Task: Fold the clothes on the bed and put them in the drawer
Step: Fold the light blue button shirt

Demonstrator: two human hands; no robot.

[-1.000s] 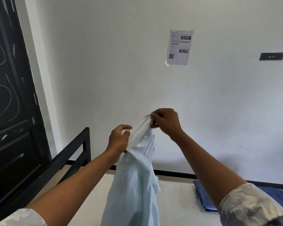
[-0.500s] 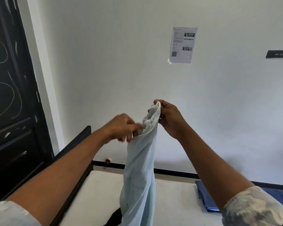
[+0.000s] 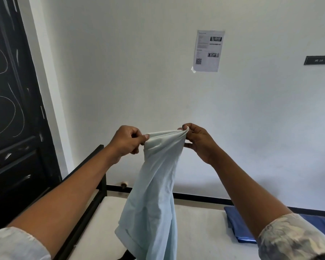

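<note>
A pale blue garment (image 3: pixel 154 194) hangs in the air in front of me, above the white mattress of the bed (image 3: pixel 199 233). My left hand (image 3: pixel 127 142) pinches its top edge at the left corner. My right hand (image 3: pixel 197 141) pinches the same edge at the right corner, a short span of cloth stretched between them. The cloth falls in loose folds, and its lower end runs out of the frame's bottom edge. No drawer is in view.
A folded dark blue cloth (image 3: pixel 238 224) lies on the mattress at the right. The bed's black metal frame (image 3: pixel 94 192) runs along the left side. A black door (image 3: pixel 13 113) stands at the left, and a paper sheet (image 3: pixel 208 51) hangs on the white wall.
My hands have drawn apart along the garment's top edge, spreading it out. Before, they held it bunched close together.
</note>
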